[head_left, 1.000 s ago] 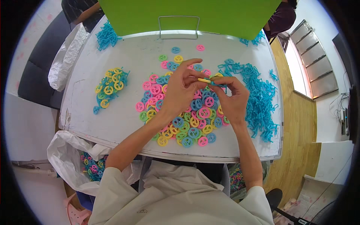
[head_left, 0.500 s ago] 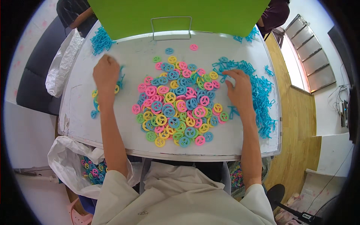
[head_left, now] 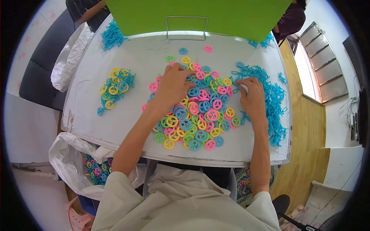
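Observation:
A heap of small plastic wheels (head_left: 201, 135) in pink, yellow, green and blue lies mid-table. My left hand (head_left: 174, 86) reaches over its upper left part, thumb and forefinger apart and their tips down among the wheels; no held wheel shows. To the right, my right hand (head_left: 252, 94) has its fingertips pinched on a small blue plastic piece, between the wheels and a long bank of blue plastic stick-like pieces (head_left: 271, 104). On the left, a smaller cluster of wheels with blue pieces (head_left: 114, 87) lies apart.
A green panel (head_left: 200, 15) with a wire handle (head_left: 187, 27) rises at the table's far side. More blue pieces (head_left: 111, 35) lie at the far left corner. A white sack (head_left: 63, 154) of parts stands below the near left edge. Other people sit beyond the far corners.
My left hand has swung right, from above the small left cluster to the wheel heap, leaving that cluster uncovered. The right hand stays near the blue pieces. The view has shifted slightly.

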`<state>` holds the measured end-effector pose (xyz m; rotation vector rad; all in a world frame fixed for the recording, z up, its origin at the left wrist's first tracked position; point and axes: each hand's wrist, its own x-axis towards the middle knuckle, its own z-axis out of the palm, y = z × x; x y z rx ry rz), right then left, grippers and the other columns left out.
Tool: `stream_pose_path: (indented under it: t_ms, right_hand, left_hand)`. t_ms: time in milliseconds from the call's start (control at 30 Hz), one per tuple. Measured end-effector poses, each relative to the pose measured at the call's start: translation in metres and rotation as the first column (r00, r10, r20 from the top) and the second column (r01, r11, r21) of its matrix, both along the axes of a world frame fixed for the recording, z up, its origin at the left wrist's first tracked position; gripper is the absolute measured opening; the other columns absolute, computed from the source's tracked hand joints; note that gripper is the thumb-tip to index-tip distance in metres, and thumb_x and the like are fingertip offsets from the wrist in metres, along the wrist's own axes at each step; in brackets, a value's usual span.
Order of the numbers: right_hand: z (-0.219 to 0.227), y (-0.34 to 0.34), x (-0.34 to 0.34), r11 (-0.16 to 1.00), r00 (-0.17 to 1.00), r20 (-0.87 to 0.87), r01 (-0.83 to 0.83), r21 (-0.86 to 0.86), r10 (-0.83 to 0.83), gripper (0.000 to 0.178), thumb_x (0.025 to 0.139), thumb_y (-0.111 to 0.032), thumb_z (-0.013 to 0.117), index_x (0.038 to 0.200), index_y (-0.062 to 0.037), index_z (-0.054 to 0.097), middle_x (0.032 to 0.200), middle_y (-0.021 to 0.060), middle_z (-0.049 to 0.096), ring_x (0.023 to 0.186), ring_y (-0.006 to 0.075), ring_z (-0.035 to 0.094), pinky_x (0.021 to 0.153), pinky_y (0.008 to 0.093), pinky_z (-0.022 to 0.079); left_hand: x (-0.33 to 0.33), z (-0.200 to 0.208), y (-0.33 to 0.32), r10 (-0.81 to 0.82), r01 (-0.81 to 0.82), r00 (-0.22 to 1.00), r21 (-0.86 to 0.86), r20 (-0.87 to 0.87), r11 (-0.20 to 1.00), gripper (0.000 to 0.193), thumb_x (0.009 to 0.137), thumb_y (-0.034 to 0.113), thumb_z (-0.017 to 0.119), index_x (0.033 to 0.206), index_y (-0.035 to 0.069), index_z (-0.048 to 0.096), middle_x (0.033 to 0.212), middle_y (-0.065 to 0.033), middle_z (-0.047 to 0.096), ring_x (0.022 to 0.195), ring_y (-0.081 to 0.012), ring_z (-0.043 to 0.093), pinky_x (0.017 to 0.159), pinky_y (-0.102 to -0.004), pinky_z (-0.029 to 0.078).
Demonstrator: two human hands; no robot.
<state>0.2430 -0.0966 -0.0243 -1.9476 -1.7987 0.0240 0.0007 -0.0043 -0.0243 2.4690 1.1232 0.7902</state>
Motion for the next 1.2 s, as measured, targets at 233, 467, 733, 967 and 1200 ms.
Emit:
stream_pose_path:
  t_ms: [233,467,733,967,1200]
  right_hand:
    - [-0.013,0.025,-0.054,0.957,0.990,-0.126,-0.026,0.289,0.065,0.030,0.073,-0.015,0.075,0.100,-0.0054,0.066,0.100,0.0117,0.060,0.100,0.0299,0.053,0.087,0.0396,0.043]
    - [0.010,0.018,-0.057,0.998,0.782,-0.620,-0.043,0.039,0.058,0.023,0.077,-0.010,0.073,0.097,-0.0006,0.064,0.086,0.0063,0.066,0.081,0.0155,0.062,0.069,0.0274,0.049]
    - [-0.001,0.013,-0.050,0.989,0.488,-0.862,-0.111,0.098,0.140,0.018,0.085,-0.004,0.064,0.101,0.0030,0.060,0.087,0.0062,0.067,0.081,0.0097,0.062,0.070,0.0218,0.050]
    - [0.002,0.010,-0.051,0.971,0.213,-0.966,-0.217,0.103,0.150,0.021,0.089,-0.006,0.060,0.108,0.0017,0.056,0.095,0.0091,0.065,0.087,0.0161,0.065,0.079,0.0274,0.054]
    - [0.000,0.010,-0.056,0.967,0.146,-0.970,-0.197,0.162,0.192,0.018,0.088,-0.002,0.059,0.105,0.0029,0.056,0.098,0.0103,0.064,0.088,0.0159,0.064,0.080,0.0276,0.054]
  left_hand:
    - [0.007,0.005,0.001,-0.001,-0.016,0.997,-0.198,-0.081,0.980,0.022,0.076,0.001,0.064,0.098,0.005,0.064,0.098,-0.0142,0.054,0.091,-0.0326,0.055,0.079,-0.0413,0.047]
    - [-0.009,-0.003,0.003,0.072,-0.069,0.997,0.195,-0.008,0.978,0.030,0.073,0.003,0.068,0.103,0.005,0.063,0.097,-0.0137,0.057,0.088,-0.0303,0.059,0.074,-0.0384,0.048]
    - [-0.002,0.026,0.003,0.110,-0.040,0.976,-0.341,0.190,0.939,0.028,0.080,0.011,0.069,0.104,0.000,0.062,0.088,-0.0101,0.064,0.071,-0.0157,0.060,0.061,-0.0289,0.048]
    - [0.007,0.035,-0.007,0.122,0.237,0.904,-0.719,0.409,0.654,0.026,0.091,0.023,0.061,0.105,0.002,0.061,0.095,-0.0043,0.063,0.078,-0.0101,0.060,0.064,-0.0242,0.051]
    - [0.016,0.034,-0.014,0.217,0.348,0.832,-0.785,0.511,0.513,0.019,0.094,0.013,0.055,0.105,-0.002,0.058,0.095,-0.0093,0.062,0.081,-0.0148,0.065,0.069,-0.0264,0.056]
